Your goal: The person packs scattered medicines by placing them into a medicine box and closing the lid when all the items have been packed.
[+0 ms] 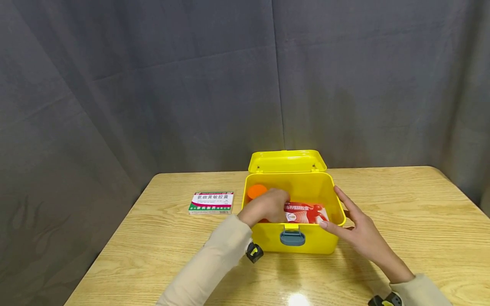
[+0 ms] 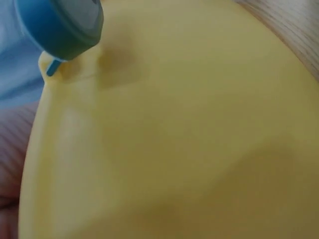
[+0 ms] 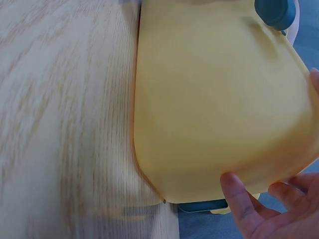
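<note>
A yellow lidded box stands on the table, its lid tipped back. My left hand reaches down over the front rim, bent at the knuckles; its fingertips are hidden inside, so I cannot tell what they hold. Beside it in the box are a red-and-white medicine box and an orange round cap. My right hand rests at the right front corner, thumb at the front rim and fingers stretched along the right side. In the right wrist view, fingertips touch the outer wall.
A white, green and magenta medicine box lies on the wooden table, left of the yellow box. A blue-grey latch hangs on the yellow front. Behind the table hangs a dark grey curtain.
</note>
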The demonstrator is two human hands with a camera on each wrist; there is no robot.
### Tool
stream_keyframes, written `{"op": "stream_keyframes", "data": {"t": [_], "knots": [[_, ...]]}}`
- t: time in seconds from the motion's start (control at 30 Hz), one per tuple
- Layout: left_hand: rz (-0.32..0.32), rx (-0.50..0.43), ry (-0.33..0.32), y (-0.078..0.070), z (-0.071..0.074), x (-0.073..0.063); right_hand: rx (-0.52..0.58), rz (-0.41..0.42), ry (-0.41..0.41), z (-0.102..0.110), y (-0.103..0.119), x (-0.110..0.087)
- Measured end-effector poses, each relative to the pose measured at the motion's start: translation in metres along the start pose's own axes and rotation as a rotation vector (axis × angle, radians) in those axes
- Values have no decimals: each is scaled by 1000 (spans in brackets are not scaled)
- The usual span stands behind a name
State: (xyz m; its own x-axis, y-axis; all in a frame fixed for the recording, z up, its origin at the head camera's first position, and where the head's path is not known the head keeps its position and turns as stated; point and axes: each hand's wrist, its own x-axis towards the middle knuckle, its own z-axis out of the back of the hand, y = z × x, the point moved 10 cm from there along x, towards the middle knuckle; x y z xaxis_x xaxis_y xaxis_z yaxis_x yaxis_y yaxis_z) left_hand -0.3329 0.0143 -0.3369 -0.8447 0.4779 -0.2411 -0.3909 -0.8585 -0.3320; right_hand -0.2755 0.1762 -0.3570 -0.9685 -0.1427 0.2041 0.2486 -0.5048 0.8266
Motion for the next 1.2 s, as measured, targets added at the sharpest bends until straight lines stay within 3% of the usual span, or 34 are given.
{"op": "stream_keyframes", "data": {"t": [0.43, 0.87, 1.0, 1.2], "knots": [[69, 52, 1, 2, -5, 4, 10, 13, 5, -2, 1, 0], [102, 28, 25, 2, -3, 3, -3, 24, 3, -1, 2, 0], [77, 32, 18, 1, 2, 1, -9, 12, 3, -1, 2, 0], [-21, 17, -37, -7, 11, -5, -16, 3, 0, -1, 2, 0]]}}
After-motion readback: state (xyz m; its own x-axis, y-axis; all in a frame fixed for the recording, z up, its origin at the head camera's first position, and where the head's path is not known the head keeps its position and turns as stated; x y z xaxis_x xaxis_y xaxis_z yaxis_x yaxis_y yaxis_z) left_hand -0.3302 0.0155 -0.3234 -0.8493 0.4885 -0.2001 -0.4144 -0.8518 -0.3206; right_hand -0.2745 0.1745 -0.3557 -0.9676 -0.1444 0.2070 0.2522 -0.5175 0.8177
